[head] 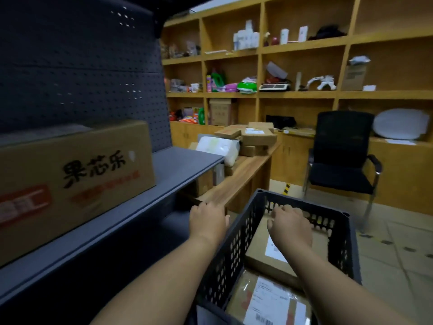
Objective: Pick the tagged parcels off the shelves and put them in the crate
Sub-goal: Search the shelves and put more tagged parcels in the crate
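Note:
A dark perforated crate (236, 231) sits low in the middle of the view. Inside it a brown parcel (260, 254) with a white label leans tilted toward the far wall. A second labelled parcel (269, 301) lies below it, nearer to me. My right hand (291, 226) is inside the crate, palm down on the tilted parcel, with its fingers curled over the far edge. My left hand (208, 221) is outside the crate's left wall, loosely curled and holding nothing, its thumb near the rim.
A big printed carton (75, 174) stands on the grey metal shelf (178, 167) to my left. Ahead, a wooden desk (243, 170) carries several stacked parcels (255, 137). A black chair (342, 156) stands at the right, in front of wooden wall shelves (302, 95).

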Motion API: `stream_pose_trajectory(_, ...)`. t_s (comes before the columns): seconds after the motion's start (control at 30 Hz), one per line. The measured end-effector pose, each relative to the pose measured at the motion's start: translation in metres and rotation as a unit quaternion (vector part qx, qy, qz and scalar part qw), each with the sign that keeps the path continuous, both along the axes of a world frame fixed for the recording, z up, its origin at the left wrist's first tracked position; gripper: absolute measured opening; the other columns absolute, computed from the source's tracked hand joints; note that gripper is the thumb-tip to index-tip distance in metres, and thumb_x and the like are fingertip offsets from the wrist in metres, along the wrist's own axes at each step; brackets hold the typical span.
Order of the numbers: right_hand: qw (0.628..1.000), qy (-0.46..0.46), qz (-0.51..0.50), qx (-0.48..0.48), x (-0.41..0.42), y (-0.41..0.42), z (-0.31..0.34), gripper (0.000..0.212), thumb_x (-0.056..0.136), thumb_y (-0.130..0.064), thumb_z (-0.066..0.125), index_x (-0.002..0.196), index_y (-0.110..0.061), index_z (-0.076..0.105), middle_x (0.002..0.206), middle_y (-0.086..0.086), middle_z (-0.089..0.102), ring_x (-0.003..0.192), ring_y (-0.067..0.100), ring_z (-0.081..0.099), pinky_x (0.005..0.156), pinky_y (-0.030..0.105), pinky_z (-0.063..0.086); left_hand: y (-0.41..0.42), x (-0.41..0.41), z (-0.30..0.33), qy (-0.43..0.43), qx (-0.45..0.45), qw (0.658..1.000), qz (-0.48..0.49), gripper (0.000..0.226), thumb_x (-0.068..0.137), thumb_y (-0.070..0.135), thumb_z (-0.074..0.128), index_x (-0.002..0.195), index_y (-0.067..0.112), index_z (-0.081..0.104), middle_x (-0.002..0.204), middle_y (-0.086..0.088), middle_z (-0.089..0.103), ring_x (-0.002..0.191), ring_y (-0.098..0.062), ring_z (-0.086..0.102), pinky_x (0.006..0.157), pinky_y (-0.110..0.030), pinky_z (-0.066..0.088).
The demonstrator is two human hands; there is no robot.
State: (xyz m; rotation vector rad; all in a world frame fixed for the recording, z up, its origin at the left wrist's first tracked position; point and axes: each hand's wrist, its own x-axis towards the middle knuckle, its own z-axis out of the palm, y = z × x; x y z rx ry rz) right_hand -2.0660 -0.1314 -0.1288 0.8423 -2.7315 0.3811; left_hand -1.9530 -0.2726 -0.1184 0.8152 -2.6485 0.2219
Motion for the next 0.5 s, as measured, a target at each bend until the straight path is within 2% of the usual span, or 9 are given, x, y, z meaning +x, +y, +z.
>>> stream_pose_trajectory(0.27, 0.988, 0.011, 0.152, -0.033, 0.046, -0.005, 0.034, 0.022, 0.093, -0.035, 0.048, 0.11, -0.024, 0.057, 0.116, 0.0, 0.056, 0.11, 0.023, 0.047, 0.084, 0.035, 0.04, 0.042, 0.085, 0.027, 0.003, 0.001, 0.989, 0.149, 0.035, 0.096, 0.041, 0.038, 0.104, 0.015, 0.059, 0.106, -0.007, 0.061, 0.099, -0.028, 0.055, 0.078, -0.038, 0.037)
stream_pose_trajectory(0.5, 0.952, 0.01, 0.297, -0.073, 0.127, -0.017, 0.042, 0.026, 0.093, -0.034, 0.047, 0.112, -0.023, 0.061, 0.118, 0.002, 0.057, 0.115, 0.025, 0.046, 0.09, 0.035, 0.041, 0.077, 0.191, 0.038, 0.016, -0.012, 0.954, 0.298, 0.035, 0.096, 0.041, 0.039, 0.101, 0.014, 0.06, 0.101, -0.007, 0.063, 0.094, -0.027, 0.056, 0.072, -0.036, 0.033)
